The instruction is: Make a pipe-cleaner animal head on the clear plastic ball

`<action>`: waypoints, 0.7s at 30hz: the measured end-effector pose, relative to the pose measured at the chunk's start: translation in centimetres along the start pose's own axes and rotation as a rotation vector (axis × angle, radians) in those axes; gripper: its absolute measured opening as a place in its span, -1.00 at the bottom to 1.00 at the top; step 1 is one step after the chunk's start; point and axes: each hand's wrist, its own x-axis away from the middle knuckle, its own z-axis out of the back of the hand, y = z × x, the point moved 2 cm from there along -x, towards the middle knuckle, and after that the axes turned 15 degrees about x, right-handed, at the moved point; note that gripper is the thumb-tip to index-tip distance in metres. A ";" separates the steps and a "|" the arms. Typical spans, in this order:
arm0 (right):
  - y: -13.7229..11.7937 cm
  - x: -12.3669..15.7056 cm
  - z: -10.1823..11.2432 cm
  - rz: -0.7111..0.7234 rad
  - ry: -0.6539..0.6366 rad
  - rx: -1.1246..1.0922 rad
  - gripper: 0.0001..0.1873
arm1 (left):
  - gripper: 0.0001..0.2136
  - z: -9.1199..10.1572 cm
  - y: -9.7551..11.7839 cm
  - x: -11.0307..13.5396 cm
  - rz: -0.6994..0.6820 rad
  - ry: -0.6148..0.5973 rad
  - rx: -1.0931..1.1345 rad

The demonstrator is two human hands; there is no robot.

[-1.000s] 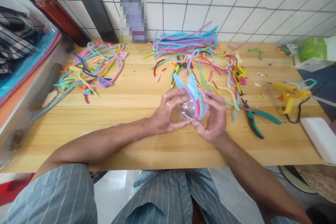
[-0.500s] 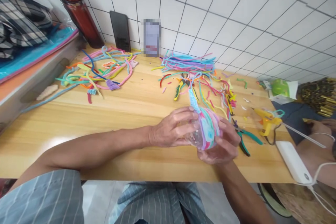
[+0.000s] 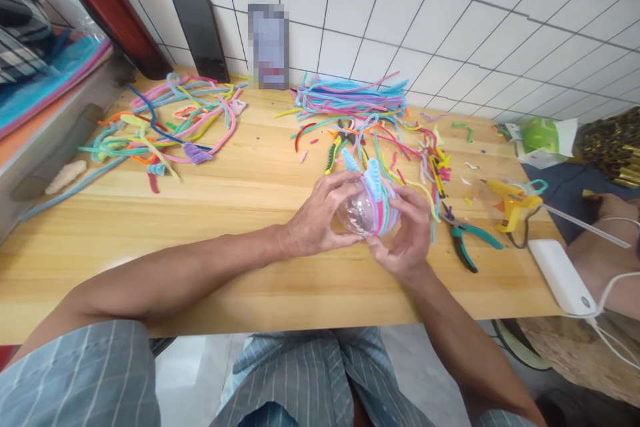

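Both of my hands hold a clear plastic ball (image 3: 356, 215) partly wrapped in pastel pipe cleaners, just above the wooden table (image 3: 240, 213). My left hand (image 3: 317, 220) curls around its bare left side. My right hand (image 3: 407, 237) cups the wrapped right side, where pink, blue and green strips (image 3: 383, 203) cover it. Two light blue fuzzy horns (image 3: 373, 177) stick up from the ball's top.
Heaps of coloured pipe cleaners lie at the back middle (image 3: 350, 97) and back left (image 3: 170, 123). Teal-handled pliers (image 3: 465, 240), a yellow glue gun (image 3: 510, 197) and a white power bank (image 3: 560, 275) lie to the right. Another person's arm (image 3: 607, 267) rests at the far right.
The ball has been turned in my hands: its clear side now faces me more and both blue horns show. The view has swung a little between frames.
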 end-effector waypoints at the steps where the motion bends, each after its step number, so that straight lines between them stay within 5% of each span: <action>1: 0.1 0.0 -0.1 -0.017 -0.013 -0.013 -0.16 | -0.10 0.0 -0.2 0.1 0.017 0.005 0.004; 13: 0.0 -0.1 -0.6 -0.249 -0.148 -0.126 -0.31 | -0.18 -0.4 -1.3 0.7 0.206 -0.046 0.084; 21: 2.1 -0.6 -0.4 -0.489 0.028 -0.423 -0.32 | 0.00 -0.7 -0.3 0.6 0.186 0.047 0.076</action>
